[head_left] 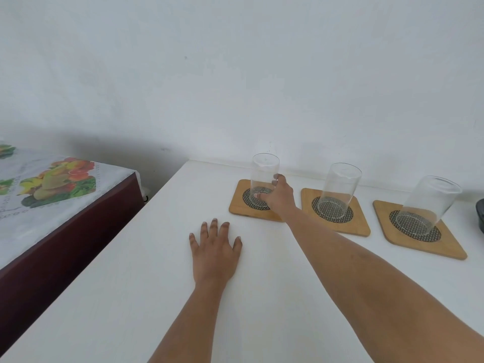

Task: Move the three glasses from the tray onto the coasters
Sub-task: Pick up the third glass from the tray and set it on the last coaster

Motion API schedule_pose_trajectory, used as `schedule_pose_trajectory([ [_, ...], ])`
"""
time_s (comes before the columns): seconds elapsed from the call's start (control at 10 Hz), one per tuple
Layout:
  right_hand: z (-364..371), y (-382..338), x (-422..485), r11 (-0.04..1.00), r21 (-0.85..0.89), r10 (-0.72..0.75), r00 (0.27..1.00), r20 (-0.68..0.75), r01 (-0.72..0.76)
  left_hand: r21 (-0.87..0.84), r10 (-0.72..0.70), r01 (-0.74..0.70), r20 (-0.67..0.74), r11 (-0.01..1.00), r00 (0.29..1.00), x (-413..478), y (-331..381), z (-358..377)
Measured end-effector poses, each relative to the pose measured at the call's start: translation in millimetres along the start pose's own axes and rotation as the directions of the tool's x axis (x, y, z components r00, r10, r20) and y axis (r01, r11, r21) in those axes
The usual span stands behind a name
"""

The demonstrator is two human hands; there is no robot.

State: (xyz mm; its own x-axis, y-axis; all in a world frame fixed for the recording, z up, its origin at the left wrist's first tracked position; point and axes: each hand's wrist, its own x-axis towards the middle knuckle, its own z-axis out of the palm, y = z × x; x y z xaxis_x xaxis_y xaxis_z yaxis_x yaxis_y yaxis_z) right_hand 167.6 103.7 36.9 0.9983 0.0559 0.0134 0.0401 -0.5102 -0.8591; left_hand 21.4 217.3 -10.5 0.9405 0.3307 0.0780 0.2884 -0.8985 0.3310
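Note:
Three clear glasses stand upright on three square wooden coasters in a row along the back of the white table. The left glass (264, 174) rests on the left coaster (237, 205), and my right hand (279, 196) is wrapped around its lower half. The middle glass (339, 188) stands on the middle coaster (360, 224). The right glass (429, 203) stands on the right coaster (445, 250). My left hand (213, 254) lies flat on the table, fingers spread, in front of the left coaster.
A dark object (479, 214), cut off by the frame, sits at the right edge beyond the right coaster. A lower piece of furniture with a fruit-print cloth (52, 184) stands left of the white table (131, 297). A white wall runs right behind the coasters.

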Motion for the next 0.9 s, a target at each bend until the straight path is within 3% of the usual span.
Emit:
schedule_pose_trajectory([
  [0.3,5,2,-7,0.999,-0.031,-0.035,0.998,-0.055,0.033,-0.003,0.002,-0.002,-0.004,1.000,1.000,0,0,1],
  [0.6,12,20,-19,0.999,0.053,0.011,0.997,-0.083,-0.007,-0.003,0.003,-0.003,-0.011,1.000,1.000,0,1,1],
  [0.9,10,46,-77,0.950,-0.249,-0.209,0.976,-0.061,0.188,0.006,-0.005,0.005,0.015,1.000,1.000,-1,2,-2],
])
